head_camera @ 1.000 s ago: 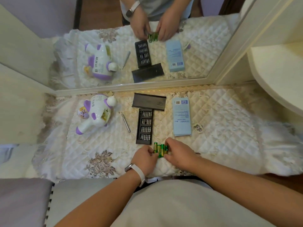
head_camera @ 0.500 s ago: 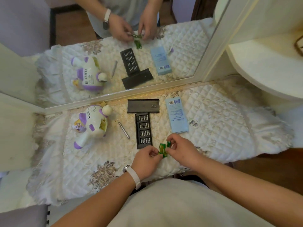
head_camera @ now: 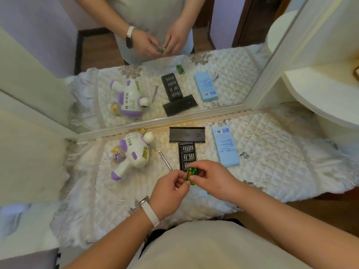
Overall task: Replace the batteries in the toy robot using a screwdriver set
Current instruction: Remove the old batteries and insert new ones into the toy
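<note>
Centre frame: left hand and right hand pinch the green batteries. Abrupt separation may break either grip, dropping cells off the tabletop.

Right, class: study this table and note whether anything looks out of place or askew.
The toy robot lies tipped on its side, not standing. The screwdriver lies loose on the quilted cloth between it and the bit tray. Nothing looks spilled or broken.

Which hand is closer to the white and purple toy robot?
Left. The left hand is just below-right of the toy robot; the right hand lies farther right, past the green batteries both hold.
</note>
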Motion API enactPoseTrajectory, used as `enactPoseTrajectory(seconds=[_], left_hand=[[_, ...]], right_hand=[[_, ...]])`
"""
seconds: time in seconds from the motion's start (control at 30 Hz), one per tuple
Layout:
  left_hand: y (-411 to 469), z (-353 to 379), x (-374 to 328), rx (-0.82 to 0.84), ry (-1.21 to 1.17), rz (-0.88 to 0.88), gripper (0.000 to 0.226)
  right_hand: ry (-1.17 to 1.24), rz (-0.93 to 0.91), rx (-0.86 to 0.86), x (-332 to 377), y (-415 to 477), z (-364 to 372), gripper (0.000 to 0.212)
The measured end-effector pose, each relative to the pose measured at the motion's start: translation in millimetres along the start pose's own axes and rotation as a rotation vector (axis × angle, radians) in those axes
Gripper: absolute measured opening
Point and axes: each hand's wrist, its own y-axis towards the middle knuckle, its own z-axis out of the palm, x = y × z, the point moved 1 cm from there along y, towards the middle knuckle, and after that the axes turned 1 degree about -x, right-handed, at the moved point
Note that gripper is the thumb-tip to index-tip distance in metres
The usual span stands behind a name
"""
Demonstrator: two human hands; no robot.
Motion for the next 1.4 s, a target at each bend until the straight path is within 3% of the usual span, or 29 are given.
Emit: enactPoseTrajectory(seconds=[0.3,0.57,0.73,0.8,0.97,1.13,1.27,1.4], left_hand=[[-17,-54,19,-0.071,-0.054,-0.004,0.012],[-21,-97,40,-0.007,-0.081,0.018,0.002],[-14,-111,46,-0.004,-0.085,0.006,0.018],[-8,-116,51,-0.113,-0.006,0.035,0.025],[25,-125,57,-0.392,0.481,0.25,0.05],[55,-114,73,-0.286,0.696,0.071,0.083],[64,-107,74,-0.271,0.792,0.038,0.086],[67,-114,76,-0.28,0.833,0.138,0.081]], right_hand=[[-0.019,-0.032,0.005,42,18,39,0.03],[-0.01,-0.078,0.002,70,28,72,0.006],[0.016,-0.056,-0.044,76,33,75,0.004],[0.021,-0.036,-0.081,79,36,71,0.006],[0.052,0.035,-0.167,79,46,59,0.007],[0.071,0.077,-0.206,73,51,57,0.007],[0.108,0.117,-0.205,66,56,60,0.01],[0.121,0.137,-0.184,64,61,61,0.016]])
